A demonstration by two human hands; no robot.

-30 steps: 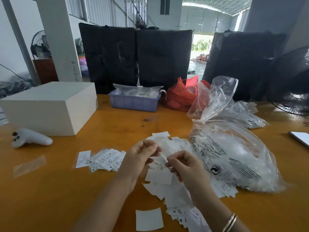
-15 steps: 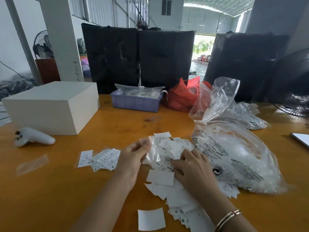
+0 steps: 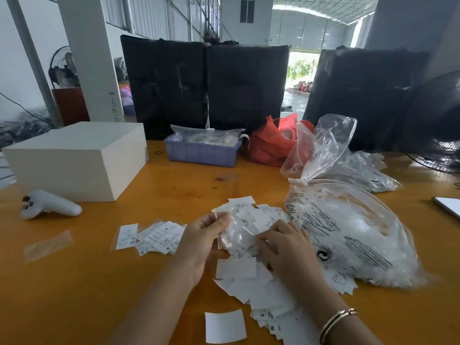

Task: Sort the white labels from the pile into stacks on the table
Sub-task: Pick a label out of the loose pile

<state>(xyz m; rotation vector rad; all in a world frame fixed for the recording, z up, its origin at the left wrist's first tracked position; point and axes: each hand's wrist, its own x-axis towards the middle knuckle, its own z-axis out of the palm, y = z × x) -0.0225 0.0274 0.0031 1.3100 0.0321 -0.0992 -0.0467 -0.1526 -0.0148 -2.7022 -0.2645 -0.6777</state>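
On the orange bench [image 3: 99, 282], the pile of white labels [image 3: 251, 277] lies before the person. The left hand [image 3: 202, 239] pinches a small clear sleeve of labels [image 3: 234, 235] between curled fingers; the right hand [image 3: 286, 245] presses down on the pile, fingers bent. A sorted stack [image 3: 159, 236] lies left.

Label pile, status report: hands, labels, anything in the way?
Left hand pinches a small clear bag of labels. Right hand rests on the label pile. Small sorted stack lies left. Big plastic bag crowds the pile's right.

Daylit warehouse [image 3: 308, 28], white pillar [image 3: 89, 58]
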